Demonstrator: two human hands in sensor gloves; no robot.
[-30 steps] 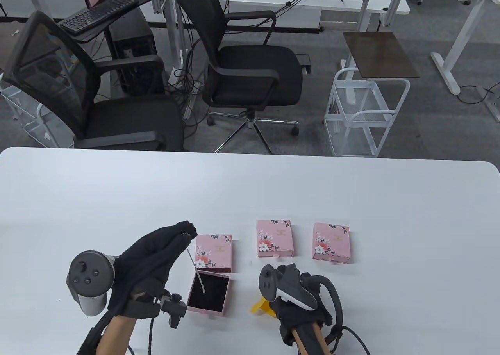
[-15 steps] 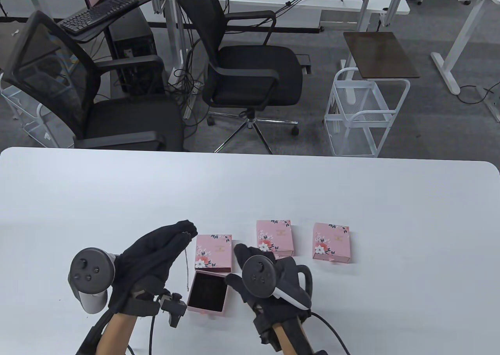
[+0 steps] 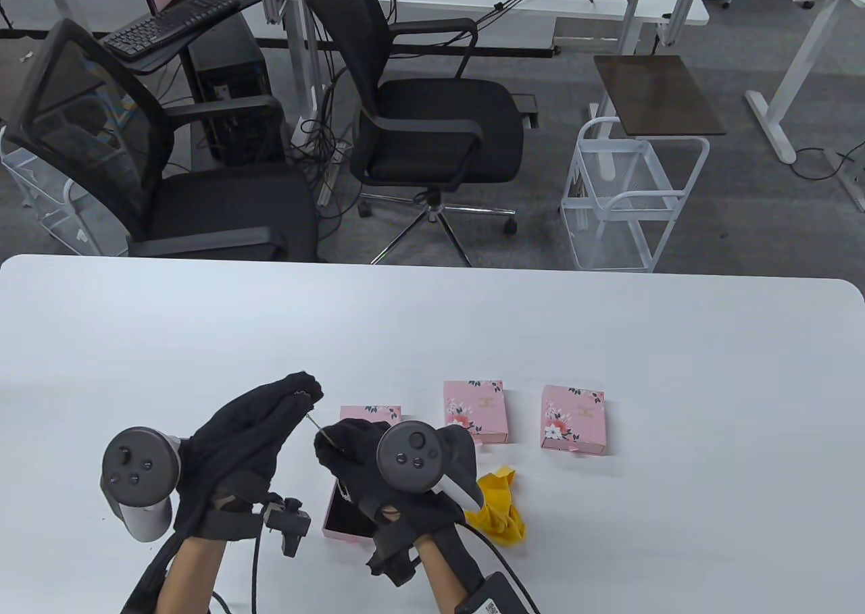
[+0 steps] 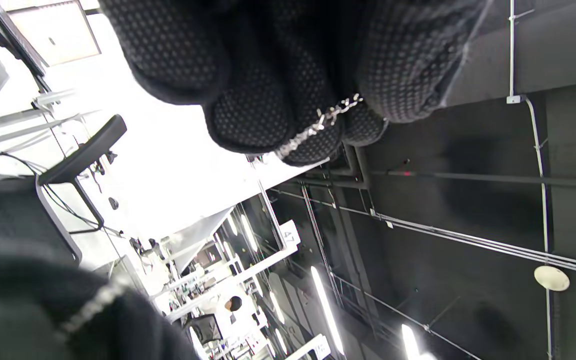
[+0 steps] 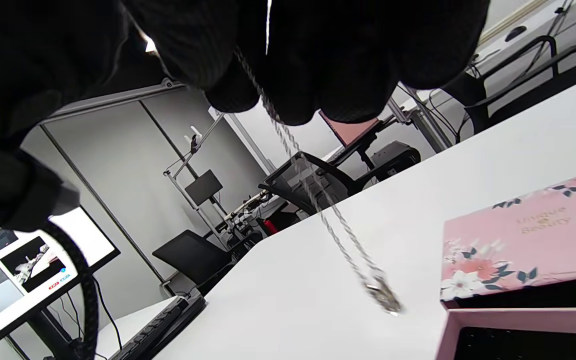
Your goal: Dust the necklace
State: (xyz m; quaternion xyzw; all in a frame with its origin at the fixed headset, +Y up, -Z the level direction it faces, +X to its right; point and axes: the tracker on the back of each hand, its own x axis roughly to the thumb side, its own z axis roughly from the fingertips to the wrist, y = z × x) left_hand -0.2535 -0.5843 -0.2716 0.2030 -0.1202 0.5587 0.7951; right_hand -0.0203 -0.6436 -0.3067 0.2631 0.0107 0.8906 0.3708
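Observation:
A thin silver necklace (image 3: 313, 424) is stretched in the air between both gloved hands, above the open pink box tray (image 3: 341, 523). My left hand (image 3: 304, 394) pinches its upper end; the clasp end shows between the fingertips (image 4: 318, 125). My right hand (image 3: 331, 440) pinches the chain lower down. In the right wrist view the chain (image 5: 318, 210) hangs from those fingers with a small pendant (image 5: 383, 295) at its end, just above the table. The box's floral lid (image 3: 370, 412) lies behind the hands. A yellow cloth (image 3: 501, 507) lies loose on the table, right of my right hand.
Two closed pink floral boxes (image 3: 475, 411) (image 3: 573, 419) sit in a row to the right of the lid. The white table (image 3: 608, 344) stretches far beyond them. Black office chairs (image 3: 432, 128) stand behind the table's far edge.
My right hand left the yellow cloth, crossed left over the open box and took hold of the chain. My left hand drew slightly left, and the necklace no longer hangs into the tray.

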